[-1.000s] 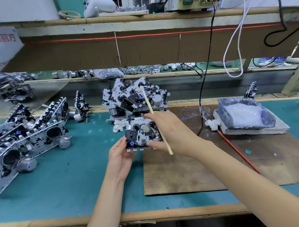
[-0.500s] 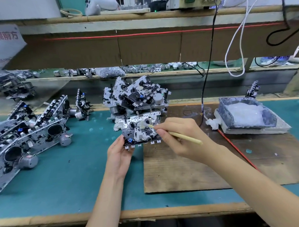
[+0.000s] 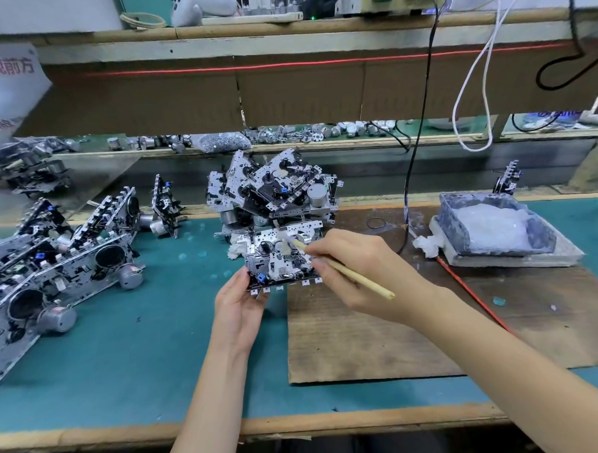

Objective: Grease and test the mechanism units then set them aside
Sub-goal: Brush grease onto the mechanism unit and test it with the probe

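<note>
My left hand (image 3: 237, 306) grips the lower left edge of a silver and black mechanism unit (image 3: 275, 258), held tilted up above the teal mat. My right hand (image 3: 356, 268) pinches a thin wooden brush stick (image 3: 354, 277), whose white greasy tip touches the top face of that unit. Behind it lies a pile of similar units (image 3: 275, 189). At the left, several units with round motors (image 3: 49, 271) lie in rows. A grey tray of white grease (image 3: 493, 226) sits at the right.
A worn wooden board (image 3: 415, 324) covers the mat under my right arm. A black cable (image 3: 414, 146) and a red wire (image 3: 464, 280) run down onto the board. One small unit (image 3: 508, 179) stands behind the tray. A low shelf of loose parts (image 3: 286, 134) runs along the back.
My right hand turned the stick from pointing up to lying low, and brought its tip down onto the unit. The left hand kept holding the unit in nearly the same place.
</note>
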The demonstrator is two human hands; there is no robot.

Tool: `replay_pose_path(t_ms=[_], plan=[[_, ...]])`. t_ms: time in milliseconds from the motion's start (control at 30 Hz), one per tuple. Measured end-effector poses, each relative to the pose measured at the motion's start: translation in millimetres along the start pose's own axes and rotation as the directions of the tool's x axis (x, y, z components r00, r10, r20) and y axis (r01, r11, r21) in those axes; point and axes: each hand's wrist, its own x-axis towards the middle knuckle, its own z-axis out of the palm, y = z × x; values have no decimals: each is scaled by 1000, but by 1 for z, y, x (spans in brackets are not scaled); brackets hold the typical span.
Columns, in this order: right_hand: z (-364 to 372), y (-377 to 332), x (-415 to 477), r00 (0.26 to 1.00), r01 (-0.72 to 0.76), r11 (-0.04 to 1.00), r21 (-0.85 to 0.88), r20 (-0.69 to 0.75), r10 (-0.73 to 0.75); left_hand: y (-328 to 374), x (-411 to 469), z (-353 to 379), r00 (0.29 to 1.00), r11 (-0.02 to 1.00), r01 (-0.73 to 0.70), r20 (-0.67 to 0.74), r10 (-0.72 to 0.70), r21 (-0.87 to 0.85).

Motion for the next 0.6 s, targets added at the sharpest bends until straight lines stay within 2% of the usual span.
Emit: replay_pose_path(t_ms=[233,400,500,600], plan=[[3,1,0,998,17,999,-46,64,-14,-1,1,-1,1000,1000,6,-2,-6,24],[2,1,0,999,10,1000,-26,46,-9,-1,2,-2,1000,1000,6,-4,-6,28],[-1,1,-1,1000,-2,999,-50,-27,0,0,2,-2,1000,1000,3,-14,-2,20],[-5,7,-8,992,-63,979,-192,-116,41,-1,3,-3,1000,1000,1,-24,-1,21]])
